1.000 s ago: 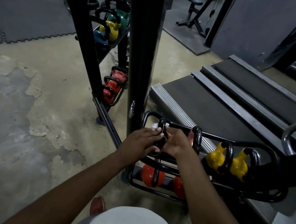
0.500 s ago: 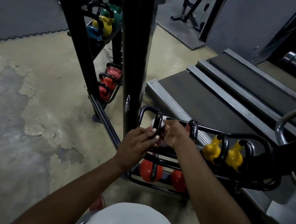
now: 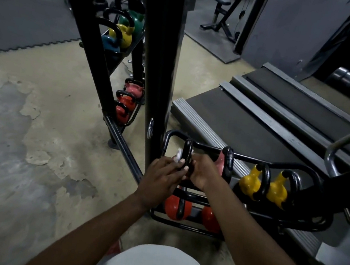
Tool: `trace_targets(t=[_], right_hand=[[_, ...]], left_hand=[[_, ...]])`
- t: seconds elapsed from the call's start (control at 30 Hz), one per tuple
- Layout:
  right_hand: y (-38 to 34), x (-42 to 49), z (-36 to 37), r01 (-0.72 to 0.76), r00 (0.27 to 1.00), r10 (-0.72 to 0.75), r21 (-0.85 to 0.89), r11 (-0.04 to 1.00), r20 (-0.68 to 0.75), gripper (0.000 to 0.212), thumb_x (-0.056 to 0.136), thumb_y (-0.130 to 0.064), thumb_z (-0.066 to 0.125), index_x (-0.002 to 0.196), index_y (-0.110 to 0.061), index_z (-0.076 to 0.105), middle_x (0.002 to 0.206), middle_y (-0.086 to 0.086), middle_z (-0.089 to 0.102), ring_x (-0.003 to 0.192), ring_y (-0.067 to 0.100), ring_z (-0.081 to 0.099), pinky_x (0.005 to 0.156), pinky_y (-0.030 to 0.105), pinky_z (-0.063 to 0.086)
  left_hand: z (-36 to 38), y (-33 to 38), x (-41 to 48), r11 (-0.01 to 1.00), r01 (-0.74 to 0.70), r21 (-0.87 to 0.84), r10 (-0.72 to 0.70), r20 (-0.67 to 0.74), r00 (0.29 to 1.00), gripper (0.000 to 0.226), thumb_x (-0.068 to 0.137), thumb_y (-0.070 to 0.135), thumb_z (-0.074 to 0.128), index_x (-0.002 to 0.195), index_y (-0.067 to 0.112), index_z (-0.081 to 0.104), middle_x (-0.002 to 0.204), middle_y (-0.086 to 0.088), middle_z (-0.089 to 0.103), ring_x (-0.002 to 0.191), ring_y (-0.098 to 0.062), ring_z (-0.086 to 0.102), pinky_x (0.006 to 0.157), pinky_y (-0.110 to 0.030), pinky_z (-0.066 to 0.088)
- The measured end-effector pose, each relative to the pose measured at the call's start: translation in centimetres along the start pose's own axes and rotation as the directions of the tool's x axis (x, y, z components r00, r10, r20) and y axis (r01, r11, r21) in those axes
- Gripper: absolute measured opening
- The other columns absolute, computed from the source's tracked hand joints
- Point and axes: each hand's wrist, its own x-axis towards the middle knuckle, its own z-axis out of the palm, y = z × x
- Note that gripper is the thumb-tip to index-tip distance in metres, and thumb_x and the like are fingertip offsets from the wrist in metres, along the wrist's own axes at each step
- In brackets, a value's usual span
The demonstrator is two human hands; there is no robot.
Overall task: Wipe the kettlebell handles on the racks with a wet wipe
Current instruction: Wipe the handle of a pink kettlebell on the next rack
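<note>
Currently, the left hand (image 3: 165,178) pinches the wet wipe (image 3: 178,154) against the black handle (image 3: 187,152) of the end kettlebell, presumably so the cloth wraps the bar. The right hand (image 3: 203,171) sits against the same handle's other side, probably to steady it. Its fingers are hidden, so its grip cannot be determined.

The near rack (image 3: 205,146) carries two red kettlebells (image 3: 175,207) on its lower tier. Its upper tier holds the kettlebell being wiped, a pink kettlebell (image 3: 221,162) and two yellow kettlebells (image 3: 250,184).

The far rack (image 3: 87,30) stores red kettlebells low (image 3: 127,104) and coloured kettlebells (image 3: 123,35) above.
</note>
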Motion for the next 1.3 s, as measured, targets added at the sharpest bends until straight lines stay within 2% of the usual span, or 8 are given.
trace_targets(t=[0.13, 0.5, 0.7, 0.9, 1.03, 1.1, 1.2, 1.3], right_hand=[[-1.1, 0.3, 0.6, -0.028, 1.000, 0.029, 0.057, 0.998, -0.005, 0.025, 0.090, -0.021, 0.046, 0.100, -0.012, 0.067, 0.089, 0.008, 0.069, 0.074, 0.023, 0.066, 0.066, 0.032, 0.051], [2.7, -2.6, -1.8, 0.336, 0.940, -0.341, -0.145, 0.931, -0.010, 0.012, 0.088, -0.001, 0.066, 0.085, -0.011, 0.062, 0.082, 0.005, 0.070, 0.071, 0.015, 0.064, 0.066, 0.026, 0.053], [2.5, -3.8, -1.0, 0.396, 0.906, -0.420, -0.245, 0.885, -0.050, 0.018, 0.086, -0.010, 0.073, 0.099, -0.003, 0.063, 0.089, 0.007, 0.067, 0.071, 0.018, 0.059, 0.064, 0.025, 0.052], [4.0, -4.7, -0.6, 0.534, 0.628, -0.777, -0.749, 0.392, 0.041, 0.014, 0.090, -0.032, 0.069, 0.103, -0.026, 0.070, 0.105, -0.010, 0.064, 0.096, 0.004, 0.062, 0.079, 0.025, 0.056], [4.9, -4.1, 0.0, 0.354, 0.466, -0.786, -0.899, -0.257, 0.407, 0.026, 0.097, -0.033, 0.054, 0.114, -0.019, 0.067, 0.110, 0.001, 0.058, 0.095, 0.014, 0.056, 0.077, 0.031, 0.050], [3.7, -4.0, 0.5, 0.159, 0.489, -0.711, -0.853, -0.497, 0.505, 0.030, 0.093, -0.038, 0.051, 0.110, -0.021, 0.069, 0.108, 0.005, 0.060, 0.094, 0.021, 0.055, 0.078, 0.036, 0.044], [0.3, -3.3, 2.4, -0.012, 0.536, -0.682, -0.803, -0.596, 0.498, 0.022, 0.083, -0.034, 0.058, 0.088, -0.021, 0.075, 0.092, 0.005, 0.063, 0.089, 0.025, 0.054, 0.080, 0.039, 0.039], [0.8, -4.1, 4.4, -0.035, 0.724, -0.472, -0.657, -0.753, 0.503, 0.030, 0.092, -0.030, 0.048, 0.097, -0.016, 0.074, 0.100, 0.009, 0.062, 0.098, 0.030, 0.052, 0.089, 0.043, 0.037]], left_hand=[[0.1, 0.3, 0.0, 0.999, 0.046, -0.018, -0.046, -0.006, 0.999, 0.031, 0.086, 0.028, 0.074, 0.116, 0.024, 0.071, 0.124, 0.006, 0.066, 0.110, -0.018, 0.056, 0.082, -0.038, 0.048], [-1.5, 0.3, 5.3, 0.923, 0.297, -0.246, -0.289, 0.069, 0.955, 0.033, 0.084, 0.015, 0.060, 0.116, 0.015, 0.069, 0.106, -0.003, 0.070, 0.101, -0.019, 0.059, 0.089, -0.033, 0.048], [-1.8, -1.2, 15.0, 0.933, 0.355, -0.060, -0.271, 0.532, 0.802, 0.034, 0.084, 0.008, 0.068, 0.118, 0.010, 0.069, 0.123, -0.010, 0.066, 0.117, -0.027, 0.060, 0.099, -0.034, 0.047], [-1.6, -1.0, 19.5, 0.943, 0.240, 0.232, -0.319, 0.839, 0.440, 0.033, 0.085, 0.028, 0.075, 0.115, 0.015, 0.071, 0.113, -0.006, 0.070, 0.104, -0.025, 0.066, 0.089, -0.034, 0.053], [-0.9, -0.9, 20.0, 0.916, 0.256, 0.310, -0.391, 0.836, 0.386, 0.041, 0.084, 0.036, 0.074, 0.118, 0.014, 0.069, 0.119, -0.010, 0.067, 0.113, -0.027, 0.063, 0.097, -0.038, 0.052], [-0.5, -1.2, 20.0, 0.895, 0.354, 0.271, -0.406, 0.824, 0.394, 0.038, 0.087, 0.029, 0.072, 0.119, 0.008, 0.068, 0.123, -0.013, 0.066, 0.117, -0.028, 0.061, 0.092, -0.036, 0.052], [-0.9, -1.2, 20.1, 0.844, 0.502, 0.189, -0.427, 0.803, 0.416, 0.032, 0.090, 0.014, 0.062, 0.119, 0.000, 0.066, 0.122, -0.016, 0.066, 0.113, -0.030, 0.063, 0.085, -0.034, 0.054], [-1.2, -1.4, 20.3, 0.788, 0.598, 0.149, -0.428, 0.831, 0.356, 0.035, 0.092, 0.010, 0.058, 0.124, -0.002, 0.062, 0.127, -0.017, 0.064, 0.106, -0.026, 0.064, 0.081, -0.028, 0.052]])
